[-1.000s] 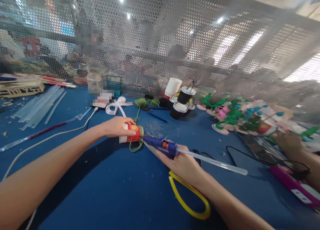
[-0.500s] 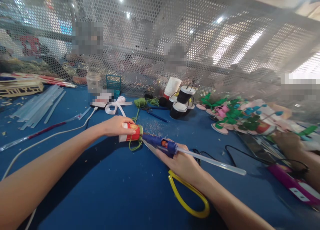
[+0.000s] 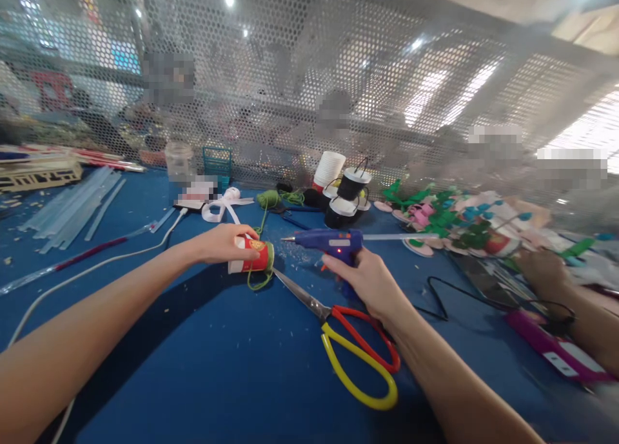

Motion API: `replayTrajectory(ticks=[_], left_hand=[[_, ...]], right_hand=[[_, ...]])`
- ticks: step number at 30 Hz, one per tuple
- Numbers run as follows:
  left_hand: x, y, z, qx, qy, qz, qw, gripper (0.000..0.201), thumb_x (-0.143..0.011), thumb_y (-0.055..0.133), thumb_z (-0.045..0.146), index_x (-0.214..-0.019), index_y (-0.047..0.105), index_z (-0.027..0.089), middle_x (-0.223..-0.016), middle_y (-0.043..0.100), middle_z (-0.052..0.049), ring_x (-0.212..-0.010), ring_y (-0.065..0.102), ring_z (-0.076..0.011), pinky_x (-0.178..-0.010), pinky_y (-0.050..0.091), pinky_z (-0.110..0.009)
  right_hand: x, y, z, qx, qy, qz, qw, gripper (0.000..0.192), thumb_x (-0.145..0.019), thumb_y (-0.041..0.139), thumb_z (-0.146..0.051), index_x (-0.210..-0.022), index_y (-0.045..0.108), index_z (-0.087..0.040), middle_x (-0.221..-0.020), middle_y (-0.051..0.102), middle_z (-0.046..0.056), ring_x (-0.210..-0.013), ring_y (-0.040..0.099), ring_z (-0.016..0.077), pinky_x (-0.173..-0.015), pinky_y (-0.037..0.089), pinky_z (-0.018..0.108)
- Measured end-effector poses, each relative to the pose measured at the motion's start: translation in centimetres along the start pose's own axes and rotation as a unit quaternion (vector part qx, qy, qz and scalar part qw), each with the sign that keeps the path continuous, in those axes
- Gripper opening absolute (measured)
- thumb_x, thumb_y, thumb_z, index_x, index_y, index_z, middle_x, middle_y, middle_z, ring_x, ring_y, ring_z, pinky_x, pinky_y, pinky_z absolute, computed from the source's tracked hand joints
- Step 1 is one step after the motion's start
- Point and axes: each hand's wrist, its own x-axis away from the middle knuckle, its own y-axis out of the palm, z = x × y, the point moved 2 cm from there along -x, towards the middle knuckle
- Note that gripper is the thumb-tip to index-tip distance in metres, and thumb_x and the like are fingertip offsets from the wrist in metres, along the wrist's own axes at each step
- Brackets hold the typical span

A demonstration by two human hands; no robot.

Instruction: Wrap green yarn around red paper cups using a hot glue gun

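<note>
My left hand is closed around a red and white paper cup lying on its side. Green yarn is wound about the cup's rim end, and a loose loop hangs below it. A strand runs back to a green yarn ball. In my right hand is a blue hot glue gun with a clear glue stick out of its back. Its nozzle points left, apart from the cup. Scissors with red and yellow handles lie below the gun, blade tip close to the cup.
Behind stand black-wrapped cups and a stack of white cups. Paper flowers crowd the right, near another person's hand and a purple power strip. Glue sticks and a white cable lie left. A perforated screen closes the back.
The glue gun has lifted away from the cup's yarn-wound end and swung level, pointing left. More of the scissors shows beneath it. My left hand keeps its hold on the cup.
</note>
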Motion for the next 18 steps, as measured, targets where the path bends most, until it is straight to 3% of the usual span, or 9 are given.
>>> replayTrajectory(ticks=[4, 10, 14, 18], left_hand=[[0.3, -0.2, 0.5, 0.003, 0.002, 0.01, 1.0, 0.054, -0.063, 0.055, 0.046, -0.106, 0.055, 0.013, -0.095, 0.063, -0.009, -0.079, 0.058, -0.0206, -0.07, 0.042, -0.029], [1.0, -0.4, 1.4, -0.004, 0.013, -0.012, 1.0, 0.049, -0.063, 0.057, 0.044, -0.103, 0.055, 0.014, -0.098, 0.062, -0.009, -0.083, 0.058, -0.0212, -0.071, 0.041, -0.029], [1.5, -0.8, 1.9, 0.008, 0.016, -0.009, 1.0, 0.047, -0.064, 0.057, 0.043, -0.102, 0.055, 0.015, -0.099, 0.062, -0.008, -0.086, 0.058, -0.0222, -0.071, 0.042, -0.029], [1.8, -1.2, 2.4, 0.065, 0.018, 0.037, 0.997, 0.049, -0.065, 0.055, 0.046, -0.104, 0.054, 0.015, -0.095, 0.063, -0.007, -0.082, 0.059, -0.0217, -0.07, 0.043, -0.03]], right_hand=[[-2.3, -0.4, 1.5, -0.007, 0.083, -0.021, 0.996, 0.027, -0.067, 0.061, -0.039, -0.059, 0.057, -0.014, -0.051, 0.055, -0.002, -0.043, 0.048, 0.0076, -0.041, 0.036, 0.019], [-4.0, 0.7, 3.2, 0.058, 0.123, -0.039, 0.99, 0.034, -0.078, 0.052, -0.036, -0.051, 0.05, -0.016, -0.045, 0.054, 0.0, -0.036, 0.048, 0.0083, -0.04, 0.039, 0.021], [-4.5, 0.5, 3.0, 0.155, 0.103, -0.02, 0.982, 0.039, -0.073, 0.059, -0.036, -0.043, 0.043, -0.019, -0.041, 0.052, 0.003, -0.043, 0.055, 0.0154, -0.047, 0.042, 0.027], [-3.2, 0.3, 0.3, 0.241, 0.027, 0.054, 0.969, 0.031, -0.066, 0.067, -0.027, -0.046, 0.046, -0.019, -0.062, 0.059, 0.009, -0.076, 0.06, 0.0249, -0.064, 0.042, 0.032]])
